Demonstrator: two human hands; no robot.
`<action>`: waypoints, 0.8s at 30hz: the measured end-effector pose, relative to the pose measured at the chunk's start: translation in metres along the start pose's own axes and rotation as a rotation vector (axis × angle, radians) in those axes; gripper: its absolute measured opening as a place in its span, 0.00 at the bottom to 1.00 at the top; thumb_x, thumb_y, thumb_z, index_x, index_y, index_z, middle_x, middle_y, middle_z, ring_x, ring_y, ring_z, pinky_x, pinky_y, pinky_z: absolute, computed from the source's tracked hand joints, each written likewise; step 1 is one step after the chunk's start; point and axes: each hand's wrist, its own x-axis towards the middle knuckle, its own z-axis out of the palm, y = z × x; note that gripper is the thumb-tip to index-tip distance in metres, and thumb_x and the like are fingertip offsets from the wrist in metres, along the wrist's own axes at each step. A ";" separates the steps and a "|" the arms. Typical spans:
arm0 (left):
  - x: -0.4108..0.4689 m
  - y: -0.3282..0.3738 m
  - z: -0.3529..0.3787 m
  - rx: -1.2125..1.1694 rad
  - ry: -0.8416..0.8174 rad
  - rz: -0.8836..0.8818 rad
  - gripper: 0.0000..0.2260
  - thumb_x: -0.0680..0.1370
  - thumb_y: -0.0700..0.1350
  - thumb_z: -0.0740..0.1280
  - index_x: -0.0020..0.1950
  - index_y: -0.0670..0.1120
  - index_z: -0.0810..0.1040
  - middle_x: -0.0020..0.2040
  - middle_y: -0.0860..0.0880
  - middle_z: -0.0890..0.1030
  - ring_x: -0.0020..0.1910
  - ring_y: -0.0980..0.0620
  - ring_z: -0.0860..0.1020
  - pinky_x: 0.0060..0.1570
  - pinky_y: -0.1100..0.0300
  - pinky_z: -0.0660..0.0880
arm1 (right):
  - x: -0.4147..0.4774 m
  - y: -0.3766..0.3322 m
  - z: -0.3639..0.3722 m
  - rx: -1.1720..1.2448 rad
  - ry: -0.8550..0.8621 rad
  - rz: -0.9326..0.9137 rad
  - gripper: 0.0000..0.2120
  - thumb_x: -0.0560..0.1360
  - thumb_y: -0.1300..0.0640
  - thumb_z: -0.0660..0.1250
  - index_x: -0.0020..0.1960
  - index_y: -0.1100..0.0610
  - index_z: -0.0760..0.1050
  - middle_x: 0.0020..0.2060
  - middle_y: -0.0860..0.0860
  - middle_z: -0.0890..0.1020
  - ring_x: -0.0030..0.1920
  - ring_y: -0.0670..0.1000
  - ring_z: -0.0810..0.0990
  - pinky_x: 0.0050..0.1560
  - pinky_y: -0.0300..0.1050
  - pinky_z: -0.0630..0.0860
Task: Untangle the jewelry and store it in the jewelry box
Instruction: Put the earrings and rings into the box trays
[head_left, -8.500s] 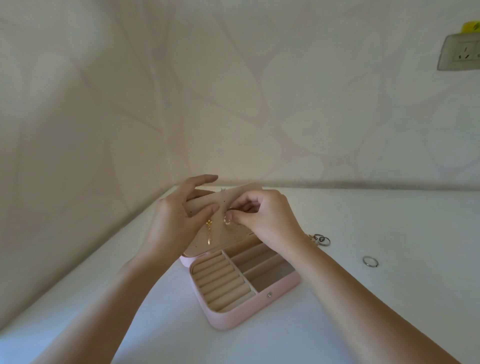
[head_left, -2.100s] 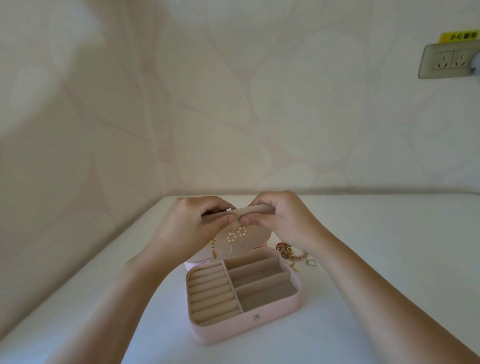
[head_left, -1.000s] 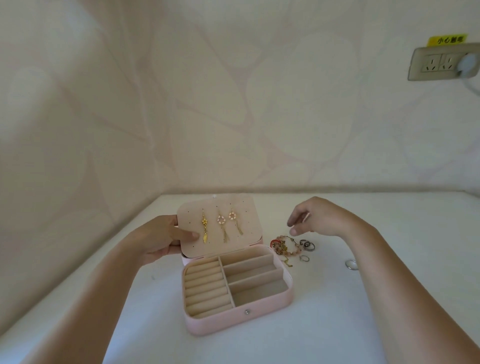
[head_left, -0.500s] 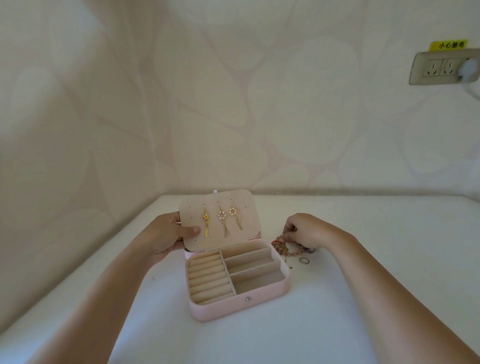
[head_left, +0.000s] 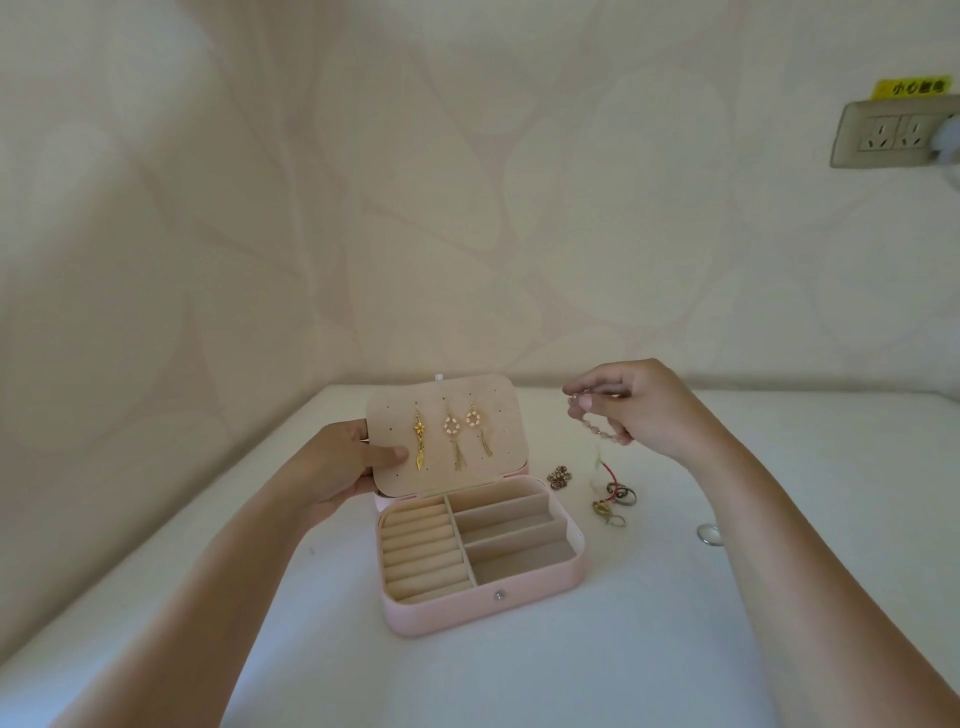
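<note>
The storing is partly done, by the look of it. Three earrings (head_left: 453, 434) hang in a row on the lid panel (head_left: 493, 457) of the pink jewelry box (head_left: 483, 610), which stands open on the desk (head_left: 675, 649). The left hand (head_left: 337, 467) steadies that panel upright, its grip closed on the left edge with the thumb pressed on the front face and the fingers behind.

The tray below holds nothing that I can see: neither the ring rolls (head_left: 423, 553) on its left side nor the three compartments (head_left: 514, 530) on its right have a piece in them.

The right hand (head_left: 644, 410) is raised to the right of the box, its grip pinching a pink beaded bracelet (head_left: 597, 430) between thumb and fingertips. The beads droop in a short arc below the fingers, and a thin strand seems to run down from them toward the tangle (head_left: 615, 499) of red cord, rings and a gold clasp on the desk, so the bracelet is probably not free yet.

What is left is most of the job — freeing the bracelet, sorting the tangle, and putting away the small brown beaded piece (head_left: 559, 475) just beside the box and the lone ring (head_left: 709, 535) farther right, partly hidden by the right forearm.
</note>
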 end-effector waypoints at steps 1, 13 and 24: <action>0.000 0.000 0.000 -0.002 -0.005 -0.003 0.11 0.75 0.31 0.65 0.56 0.39 0.78 0.50 0.43 0.84 0.46 0.47 0.84 0.38 0.59 0.81 | 0.001 0.001 -0.001 -0.032 0.011 0.002 0.07 0.76 0.65 0.65 0.48 0.57 0.81 0.38 0.51 0.85 0.24 0.43 0.69 0.26 0.32 0.68; -0.002 -0.001 0.002 0.008 0.010 -0.018 0.10 0.75 0.31 0.65 0.54 0.39 0.79 0.49 0.43 0.84 0.46 0.47 0.84 0.40 0.59 0.81 | 0.003 -0.008 0.027 0.179 -0.133 -0.204 0.05 0.77 0.67 0.64 0.48 0.58 0.76 0.38 0.53 0.85 0.36 0.50 0.82 0.41 0.39 0.77; -0.001 -0.002 0.001 0.000 -0.004 -0.034 0.08 0.76 0.33 0.65 0.54 0.38 0.79 0.50 0.43 0.84 0.48 0.47 0.83 0.41 0.59 0.81 | -0.003 -0.002 0.091 0.169 -0.407 -0.161 0.06 0.77 0.66 0.64 0.47 0.58 0.77 0.39 0.51 0.85 0.38 0.47 0.82 0.43 0.40 0.78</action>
